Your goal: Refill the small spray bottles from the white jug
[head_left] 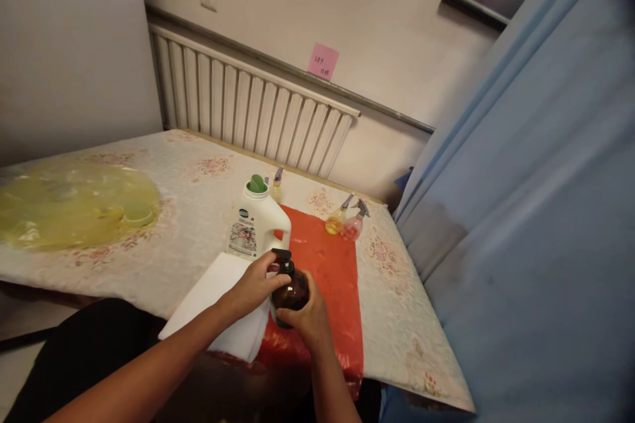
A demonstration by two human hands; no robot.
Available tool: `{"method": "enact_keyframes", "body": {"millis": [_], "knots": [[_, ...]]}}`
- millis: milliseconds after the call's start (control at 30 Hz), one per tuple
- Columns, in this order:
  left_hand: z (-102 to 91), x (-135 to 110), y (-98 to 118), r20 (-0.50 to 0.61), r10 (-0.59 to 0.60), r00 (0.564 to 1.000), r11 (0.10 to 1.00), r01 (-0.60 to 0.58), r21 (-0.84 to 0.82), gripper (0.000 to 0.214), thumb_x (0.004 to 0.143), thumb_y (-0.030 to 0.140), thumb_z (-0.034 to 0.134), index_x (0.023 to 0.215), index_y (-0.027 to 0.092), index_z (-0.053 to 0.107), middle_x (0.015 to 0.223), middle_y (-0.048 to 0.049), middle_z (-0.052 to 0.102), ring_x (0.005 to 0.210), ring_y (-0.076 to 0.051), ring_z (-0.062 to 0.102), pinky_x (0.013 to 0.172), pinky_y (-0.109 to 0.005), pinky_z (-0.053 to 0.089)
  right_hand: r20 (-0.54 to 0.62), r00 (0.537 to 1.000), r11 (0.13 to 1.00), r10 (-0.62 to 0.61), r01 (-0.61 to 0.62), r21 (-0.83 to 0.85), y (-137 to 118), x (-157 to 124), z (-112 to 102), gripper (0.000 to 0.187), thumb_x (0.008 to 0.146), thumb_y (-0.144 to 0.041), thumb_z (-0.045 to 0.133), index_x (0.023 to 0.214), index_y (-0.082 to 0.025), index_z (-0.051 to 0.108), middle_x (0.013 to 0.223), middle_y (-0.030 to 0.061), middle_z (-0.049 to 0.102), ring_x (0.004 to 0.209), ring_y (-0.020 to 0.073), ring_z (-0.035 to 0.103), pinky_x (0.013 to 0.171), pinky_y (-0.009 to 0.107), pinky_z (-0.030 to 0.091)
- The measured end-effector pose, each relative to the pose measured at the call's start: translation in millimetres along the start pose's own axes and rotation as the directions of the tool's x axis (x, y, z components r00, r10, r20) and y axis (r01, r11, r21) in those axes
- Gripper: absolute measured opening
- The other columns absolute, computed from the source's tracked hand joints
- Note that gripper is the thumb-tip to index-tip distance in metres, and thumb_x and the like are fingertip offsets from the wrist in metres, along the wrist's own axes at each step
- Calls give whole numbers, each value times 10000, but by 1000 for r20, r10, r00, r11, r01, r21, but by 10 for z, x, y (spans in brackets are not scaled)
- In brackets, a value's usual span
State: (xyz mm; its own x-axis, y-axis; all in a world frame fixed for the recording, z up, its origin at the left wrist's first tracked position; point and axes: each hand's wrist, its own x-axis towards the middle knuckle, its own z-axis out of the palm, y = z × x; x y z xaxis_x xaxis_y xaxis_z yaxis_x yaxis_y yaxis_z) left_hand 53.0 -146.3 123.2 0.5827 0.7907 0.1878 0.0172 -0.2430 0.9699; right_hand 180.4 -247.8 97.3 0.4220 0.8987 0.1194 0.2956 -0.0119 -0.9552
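Note:
A dark amber pump bottle (296, 293) stands upright near the front of the red plastic sheet (330, 277). Wrapped around its body is my right hand (313, 318). At the bottle's neck, the fingers of my left hand (255, 285) close around the collar under the black pump head (282, 254). Just behind the bottle is a large white jug (270, 211) with a handle, a printed label and a green piece in its mouth. A folded white cloth (208, 297) lies beneath my left wrist, to the left of the bottle.
Two small spray bottles, one yellow (334, 221) and one pink (352, 229), stand at the back right; another sprayer (277, 190) is partly hidden behind the jug. A yellow plastic bag (74, 205) covers the left side. A blue curtain (526, 211) hangs along the right edge.

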Motion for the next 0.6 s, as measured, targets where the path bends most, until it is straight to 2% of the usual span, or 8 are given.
{"method": "enact_keyframes", "body": {"millis": [100, 167, 267, 367, 467, 533, 600], "knots": [[14, 31, -6, -46, 24, 999, 999, -22, 41, 314, 705, 293, 627, 987, 154, 630, 940, -55, 698, 909, -243, 662, 865, -376, 530, -4, 1000, 1000, -16, 16, -1, -23, 13, -8, 672, 509, -140, 773, 1152, -239, 605, 1063, 1, 709, 967, 245, 656, 853, 338, 524], [10, 54, -38, -6, 83, 997, 993, -82, 88, 242, 756, 289, 581, 951, 160, 649, 908, -46, 699, 902, -235, 656, 871, -369, 527, -9, 1000, 1000, -17, 17, 6, -7, 31, -19, 683, 505, -137, 773, 1158, -237, 602, 1071, 3, 708, 970, 244, 655, 855, 338, 523], [16, 91, -138, 45, 122, 991, 988, -126, 94, 342, 815, 290, 557, 1122, 175, 655, 1085, -70, 713, 1046, -249, 644, 963, -384, 496, -4, 1000, 999, -15, 15, 33, 55, 95, -64, 691, 505, -145, 779, 1166, -232, 597, 1086, 13, 708, 971, 246, 660, 858, 344, 525], [33, 128, -307, 10, 106, 994, 991, -107, 81, 536, 806, 317, 615, 1323, 188, 555, 1297, -106, 643, 1171, -272, 607, 1010, -411, 475, -51, 999, 999, -2, 5, 51, 141, 246, -159, 692, 515, -164, 782, 1177, -227, 593, 1087, 22, 712, 974, 250, 668, 857, 344, 529], [-19, 155, -597, -44, 60, 997, 971, -48, 235, 407, 855, 355, 565, 1223, 187, 611, 1147, -99, 706, 1014, -251, 665, 906, -395, 526, -134, 991, 999, 7, -1, 45, 239, 525, -285, 716, 512, -175, 783, 1199, -225, 587, 1062, 20, 722, 970, 252, 675, 853, 340, 535], [-120, 162, -881, -40, 59, 997, 916, -38, 400, 312, 880, 375, 529, 1103, 193, 648, 973, -69, 725, 877, -234, 678, 824, -374, 545, -164, 986, 1000, -14, 18, 20, 315, 783, -353, 718, 520, -203, 789, 1209, -226, 587, 1046, 18, 725, 956, 252, 678, 847, 344, 540], [-255, 155, -1207, -57, 91, 994, 836, -45, 547, 295, 891, 380, 518, 1090, 199, 639, 972, -68, 715, 884, -239, 682, 827, -382, 549, -161, 986, 999, -47, 48, 2, 403, 1086, -380, 718, 527, -234, 793, 1215, -230, 586, 1059, 21, 719, 953, 252, 677, 845, 354, 544]]}}
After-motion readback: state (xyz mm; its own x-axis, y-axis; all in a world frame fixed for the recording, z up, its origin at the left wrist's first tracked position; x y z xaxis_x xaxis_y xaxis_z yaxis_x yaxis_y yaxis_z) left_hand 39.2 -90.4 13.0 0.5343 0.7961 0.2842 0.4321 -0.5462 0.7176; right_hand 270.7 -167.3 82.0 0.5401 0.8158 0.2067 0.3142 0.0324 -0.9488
